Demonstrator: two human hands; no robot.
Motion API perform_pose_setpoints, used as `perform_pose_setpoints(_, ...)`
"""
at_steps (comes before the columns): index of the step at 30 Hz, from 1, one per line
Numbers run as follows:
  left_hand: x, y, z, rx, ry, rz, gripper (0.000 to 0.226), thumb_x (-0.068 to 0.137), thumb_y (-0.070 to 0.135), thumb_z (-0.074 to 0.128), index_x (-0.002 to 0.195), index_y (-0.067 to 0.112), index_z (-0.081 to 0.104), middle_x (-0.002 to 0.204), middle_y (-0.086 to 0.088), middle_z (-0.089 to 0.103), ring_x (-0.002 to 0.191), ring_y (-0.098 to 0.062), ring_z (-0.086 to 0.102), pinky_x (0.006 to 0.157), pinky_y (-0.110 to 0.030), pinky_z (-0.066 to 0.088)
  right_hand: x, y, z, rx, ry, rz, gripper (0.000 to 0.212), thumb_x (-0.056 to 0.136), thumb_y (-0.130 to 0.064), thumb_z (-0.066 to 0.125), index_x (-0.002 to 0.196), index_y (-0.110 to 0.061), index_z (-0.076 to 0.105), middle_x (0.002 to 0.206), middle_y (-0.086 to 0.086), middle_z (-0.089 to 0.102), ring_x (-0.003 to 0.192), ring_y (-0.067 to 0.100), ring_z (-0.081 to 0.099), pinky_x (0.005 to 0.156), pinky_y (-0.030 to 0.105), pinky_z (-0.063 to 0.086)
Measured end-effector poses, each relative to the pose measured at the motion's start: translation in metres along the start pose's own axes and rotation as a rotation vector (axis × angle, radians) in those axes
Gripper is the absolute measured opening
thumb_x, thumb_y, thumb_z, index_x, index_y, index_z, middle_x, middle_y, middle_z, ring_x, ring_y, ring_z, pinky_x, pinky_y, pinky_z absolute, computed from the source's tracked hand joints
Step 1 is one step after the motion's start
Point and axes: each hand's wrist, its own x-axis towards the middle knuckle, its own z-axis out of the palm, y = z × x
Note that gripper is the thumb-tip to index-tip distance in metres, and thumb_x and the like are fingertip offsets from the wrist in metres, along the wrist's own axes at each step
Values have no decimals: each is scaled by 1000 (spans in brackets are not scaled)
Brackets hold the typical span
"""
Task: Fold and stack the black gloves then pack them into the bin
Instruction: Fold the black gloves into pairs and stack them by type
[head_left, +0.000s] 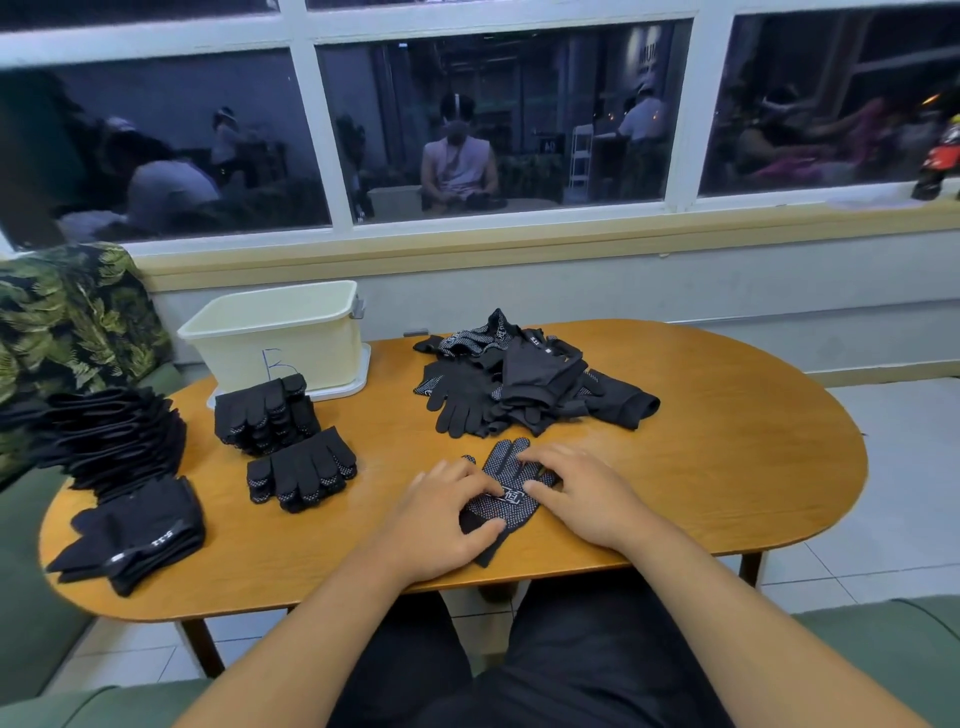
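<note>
The left hand (447, 514) and right hand (579, 496), fingers relaxed, press a dotted glove (506, 480) flat on the worktop (727, 441). Two folded stacks (283, 441) sit left; the far loose pile (524, 379) and packing the bin (275, 338) likely remain.

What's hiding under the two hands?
A dotted black glove, flat on the table. The left hand and right hand cover parts of it.

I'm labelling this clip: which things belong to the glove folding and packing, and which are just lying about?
Job: dotted glove under left hand and right hand; unfolded pile; two folded glove stacks; bin.
Lying about: folded black cloth stacks; leaf-print cushion; red object at far right.
</note>
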Motion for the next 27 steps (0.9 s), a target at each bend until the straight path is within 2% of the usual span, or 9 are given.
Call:
perform_pose_setpoints(6, -6, 14, -3, 6, -5, -71, 53, 94, 78, 50, 134, 45, 62, 125, 26, 48, 118, 0, 41, 107, -34, 35, 6, 16, -3, 99, 53, 41, 38, 109, -34, 53, 145, -40, 60, 153, -19, 54, 140, 7, 49, 116, 32, 42)
perform_pose_setpoints(9, 10, 23, -5, 83, -15, 42, 51, 101, 70, 44, 143, 44, 58, 145, 23, 48, 137, -3, 37, 118, -41, 32, 16, 48, -19, -89, 202, 163, 36, 108, -29, 53, 143, -36, 61, 156, -10, 50, 151, 16, 39, 121, 44, 38)
perform_pose_setpoints(11, 25, 27, -4, 100, -115, 106, 55, 104, 68, 41, 155, 45, 47, 165, 21, 35, 155, -6, 21, 128, -42, 18, 21, 69, -35, -212, 230, 263, 40, 108, -27, 52, 147, -34, 57, 160, -3, 46, 155, 21, 32, 123, 47, 31)
perform_pose_setpoints(13, 35, 27, 1, 132, -248, 119, 64, 105, 71, 35, 164, 48, 27, 176, 19, 13, 162, -6, 1, 131, -44, 4, 22, 85, -46, -308, 160, 328, 45, 108, -30, 47, 153, -34, 51, 164, -2, 44, 159, 22, 27, 126, 49, 25)
perform_pose_setpoints(16, 33, 25, 11, 118, -342, 35, 70, 104, 76, 24, 167, 51, 4, 176, 19, -5, 162, -7, -11, 133, -49, -3, 8, 92, -47, -363, 126, 372, 47, 109, -40, 34, 152, -34, 51, 158, -5, 51, 149, 20, 41, 124, 50, 29)
perform_pose_setpoints(18, 27, 27, 15, 131, -331, -33, 73, 103, 79, 18, 167, 50, -1, 176, 17, -10, 162, -9, -15, 133, -51, -2, -6, 88, -43, -413, 193, 385, 46, 107, -44, 32, 146, -34, 56, 147, -4, 58, 137, 23, 49, 115, 48, 36)
perform_pose_setpoints(21, 19, 31, 18, 145, -295, -120, 73, 102, 79, 14, 167, 49, -1, 176, 15, -10, 163, -12, -14, 132, -52, -4, -15, 84, -42, -454, 234, 380, 40, 106, -48, 37, 134, -34, 61, 135, -5, 62, 128, 23, 51, 105, 45, 40)
perform_pose_setpoints(25, 16, 30, 20, 128, -212, -215, 72, 103, 77, 15, 168, 48, 7, 178, 12, -3, 164, -14, -11, 132, -53, -3, -20, 80, -42, -466, 344, 348, 14, 99, -44, 53, 99, -33, 61, 112, -5, 58, 110, 21, 50, 93, 42, 43)
perform_pose_setpoints(27, 17, 29, 21, 134, -201, -227, 72, 103, 77, 16, 168, 48, 9, 178, 11, -1, 164, -16, -9, 132, -54, -2, -21, 81, -42, -463, 388, 310, 14, 96, -41, 60, 87, -32, 56, 107, -7, 57, 107, 20, 51, 92, 41, 44)
